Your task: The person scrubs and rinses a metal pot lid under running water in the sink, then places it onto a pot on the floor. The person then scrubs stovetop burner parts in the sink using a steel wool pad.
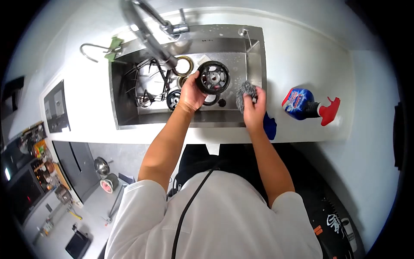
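White bench (302, 56) surrounds the rectangular stainless-steel sink (261, 56), above which my left grip (192, 94) is clamped on a round black openwork disc (214, 77), probably stiff and slippery, best taken by its rim, while rightward my right grip (255, 107) pinches a soft-looking fuzzy grey wad (241, 97).

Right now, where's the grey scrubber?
In the head view, the grey scrubber is in the right hand, by the sink's right rim, right of the round black part.

1 round black part (214, 77) in left grip (193, 93) above steel sink (260, 56), 1 gray scrubber (240, 97) in right grip (255, 107)
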